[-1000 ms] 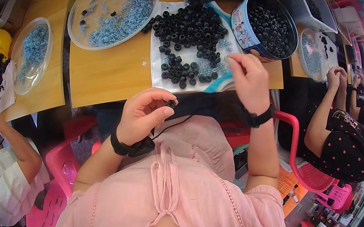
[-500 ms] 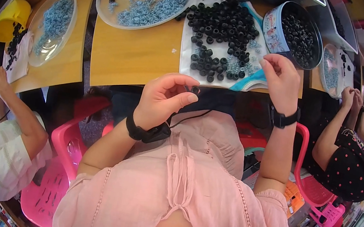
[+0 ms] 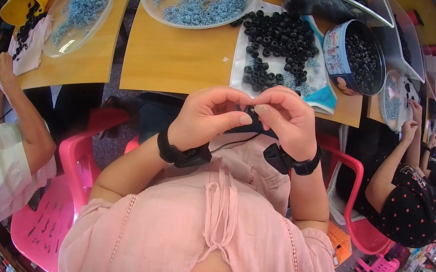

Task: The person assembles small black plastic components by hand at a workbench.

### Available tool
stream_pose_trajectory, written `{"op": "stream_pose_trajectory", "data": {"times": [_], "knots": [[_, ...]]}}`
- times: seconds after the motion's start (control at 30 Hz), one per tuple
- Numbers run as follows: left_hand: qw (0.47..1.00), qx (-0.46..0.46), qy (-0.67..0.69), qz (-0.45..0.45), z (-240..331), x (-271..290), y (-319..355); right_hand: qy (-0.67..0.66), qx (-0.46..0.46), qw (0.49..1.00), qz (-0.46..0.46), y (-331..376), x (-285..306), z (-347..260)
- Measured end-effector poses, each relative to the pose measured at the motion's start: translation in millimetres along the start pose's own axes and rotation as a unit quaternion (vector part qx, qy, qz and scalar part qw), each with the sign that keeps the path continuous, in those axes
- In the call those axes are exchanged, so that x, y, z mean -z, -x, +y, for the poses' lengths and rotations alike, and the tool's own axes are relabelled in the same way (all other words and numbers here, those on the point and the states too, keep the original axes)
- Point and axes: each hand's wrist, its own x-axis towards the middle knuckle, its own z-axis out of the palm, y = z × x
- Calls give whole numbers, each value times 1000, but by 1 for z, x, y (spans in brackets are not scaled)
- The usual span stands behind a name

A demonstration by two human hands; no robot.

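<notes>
Single head-worn fisheye, steeply downward, close over hands (image 3: 249, 119) and table (image 3: 178, 63) edge.

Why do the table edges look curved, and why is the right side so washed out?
Head view: the fisheye lens bends the wooden table edge toward the dark round rim; bright daylight at the far right blows out to white-pink; both hands, left hand and right hand, look sharp and evenly lit.
</notes>
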Motion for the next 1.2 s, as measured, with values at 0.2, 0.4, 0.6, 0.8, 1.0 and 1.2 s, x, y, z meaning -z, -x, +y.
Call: {"op": "stream_pose_trajectory", "data": {"times": [0.2,0.4,0.6,0.8,1.0,1.2], "knots": [[999,29,-17,-5,8,1,1,239,192,952,15,-1,-1,-7],[993,90,61,-42,8,6,-2,299,285,911,-3,1,-2,-6],[986,93,133,-34,-2,7,-3,333,350,875,34,-1,-5,4],[971,138,190,-42,-3,8,-6,322,357,875,49,-3,-2,7],[985,119,123,-30,-5,11,-8,371,207,903,68,-11,29,1],[992,103,68,-16,-7,10,-12,513,78,839,161,-32,98,11]]}}
